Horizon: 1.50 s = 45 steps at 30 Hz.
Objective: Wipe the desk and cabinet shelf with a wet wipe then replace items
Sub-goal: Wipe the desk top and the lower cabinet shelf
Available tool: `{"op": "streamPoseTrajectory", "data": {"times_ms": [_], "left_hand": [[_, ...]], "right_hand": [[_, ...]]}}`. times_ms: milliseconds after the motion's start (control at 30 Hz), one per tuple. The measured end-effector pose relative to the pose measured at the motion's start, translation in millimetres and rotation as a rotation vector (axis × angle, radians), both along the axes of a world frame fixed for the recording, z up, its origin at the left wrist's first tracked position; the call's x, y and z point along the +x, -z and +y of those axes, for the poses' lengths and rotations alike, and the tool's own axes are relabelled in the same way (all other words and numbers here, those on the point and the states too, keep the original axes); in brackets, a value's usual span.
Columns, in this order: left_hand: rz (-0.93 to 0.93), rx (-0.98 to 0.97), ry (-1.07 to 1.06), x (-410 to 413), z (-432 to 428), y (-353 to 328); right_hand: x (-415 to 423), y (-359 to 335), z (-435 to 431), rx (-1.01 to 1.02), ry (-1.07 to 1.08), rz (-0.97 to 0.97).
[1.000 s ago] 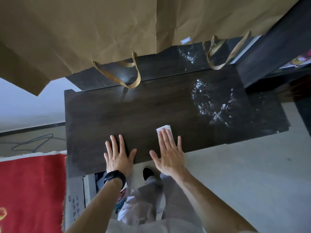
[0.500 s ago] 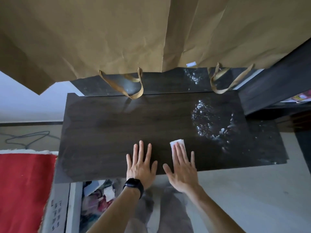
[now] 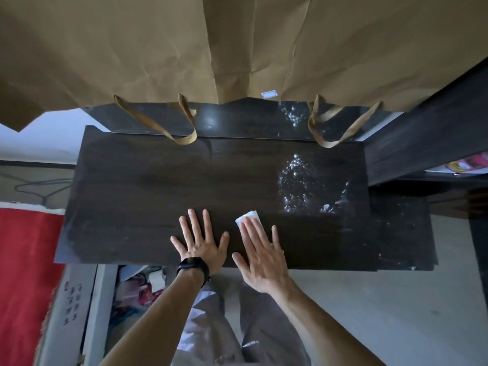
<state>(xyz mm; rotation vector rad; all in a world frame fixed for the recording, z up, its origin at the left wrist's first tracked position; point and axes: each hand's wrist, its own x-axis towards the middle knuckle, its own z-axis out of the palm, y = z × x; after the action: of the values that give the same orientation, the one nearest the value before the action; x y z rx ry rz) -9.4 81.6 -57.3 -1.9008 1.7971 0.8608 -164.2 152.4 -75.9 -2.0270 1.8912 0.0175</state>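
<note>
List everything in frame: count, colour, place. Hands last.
desk top: 1, dark wood grain, centre
wet patch: 1, glistening droplets, right part of the desk top
wet wipe: 1, white, folded, on the desk under the right fingers
paper bags: at least 2, brown, across the top of the frame, handles hanging over the desk's far edge
cabinet: 1, dark, right of the desk
red rug: 1, red, floor at left
cable: 1, dark, floor at far left
watch: 1, black, left wrist
left hand: flat on the desk, holds nothing
right hand: flat, pressing the wipe to the desk
</note>
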Motion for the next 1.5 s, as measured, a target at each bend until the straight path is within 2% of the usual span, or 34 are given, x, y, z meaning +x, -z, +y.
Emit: {"op": "streamPoseTrajectory", "data": {"times_ms": [67, 200, 267, 300, 333, 433, 467, 500, 600, 667, 733, 767, 867, 900, 933, 1033, 1133, 1200, 1233, 1300, 1400, 1433, 1500], "left_hand": [[-0.042, 0.015, -0.004, -6.8, -4.4, -0.5], [-0.091, 0.080, 0.007, -5.8, -3.3, -4.8], [-0.105, 0.085, 0.005, -6.6, -5.1, -5.1], [-0.106, 0.081, 0.001, -7.9, -6.3, -5.0], [-0.111, 0.073, -0.002, -9.3, -6.7, -5.5], [-0.127, 0.068, -0.020, -13.1, -6.9, -6.3], [-0.131, 0.061, -0.030, -14.7, -6.1, -5.8], [-0.135, 0.049, -0.034, -16.0, -5.8, -5.6], [-0.137, 0.032, -0.055, -18.0, -3.0, -7.1], [-0.141, 0.028, -0.061, -17.4, -2.1, -7.2], [-0.140, 0.027, -0.060, -18.9, -2.4, -8.6], [-0.137, 0.020, -0.056, -20.1, -2.6, -9.7], [-0.129, -0.087, -0.016, -23.2, -2.2, -15.5], [-0.114, -0.143, 0.002, -22.4, -2.9, -17.0], [-0.091, -0.194, 0.038, -21.7, -5.7, -17.9], [-0.005, -0.284, 0.203, -27.4, -18.5, -17.5], [0.037, -0.260, 0.324, -49.0, -31.5, -17.5], [0.047, -0.229, 0.370, -61.4, -39.2, -17.0], [0.049, -0.221, 0.372, -64.6, -41.4, -15.8], [0.051, -0.211, 0.354, -66.1, -41.3, -14.2], [0.041, -0.215, 0.392, -59.5, -39.6, -11.7], [0.043, -0.221, 0.408, -57.2, -41.6, -11.5], [0.055, -0.222, 0.437, -53.7, -46.2, -11.8]], "right_hand": [[-37.6, 4.2, -19.0, -0.033, 0.023, 0.030], [-133.5, 6.5, -20.6, 0.003, 0.543, 0.121], [-128.7, 2.7, -22.2, -0.008, 0.650, 0.100], [-113.3, 0.6, -26.6, -0.020, 0.607, 0.068], [-93.8, 0.9, -31.6, -0.031, 0.473, 0.037], [-52.4, 7.5, -53.5, -0.036, -0.108, -0.035], [-57.7, 8.3, -67.7, -0.040, -0.181, -0.034], [-71.8, 10.7, -81.1, -0.048, -0.159, -0.018], [-137.0, 13.9, -102.4, 0.002, 0.223, 0.056], [-167.8, 8.3, -99.0, 0.053, 0.525, 0.035], [-157.5, 2.2, -94.1, 0.059, 0.619, 0.028], [-139.6, -0.1, -91.7, 0.040, 0.539, 0.021], [-81.9, 6.0, -92.2, -0.017, -0.009, -0.007], [-75.0, 7.5, -102.8, -0.036, -0.104, -0.007], [-79.3, 8.4, -119.6, -0.047, -0.093, -0.008], [-133.6, 9.6, -159.2, -0.013, 0.249, 0.036], [-190.3, 7.5, -147.1, 0.022, 0.605, 0.068], [-186.2, 3.4, -132.0, 0.019, 0.812, 0.047], [-170.9, 2.9, -127.1, 0.012, 0.843, 0.050], [-129.1, 2.3, -119.8, -0.001, 0.683, 0.063], [-87.1, 7.2, -114.0, -0.022, 0.202, 0.045], [-93.5, 7.2, -120.3, -0.029, 0.126, 0.048], [-125.1, 8.7, -133.6, -0.033, 0.226, 0.075]]}}
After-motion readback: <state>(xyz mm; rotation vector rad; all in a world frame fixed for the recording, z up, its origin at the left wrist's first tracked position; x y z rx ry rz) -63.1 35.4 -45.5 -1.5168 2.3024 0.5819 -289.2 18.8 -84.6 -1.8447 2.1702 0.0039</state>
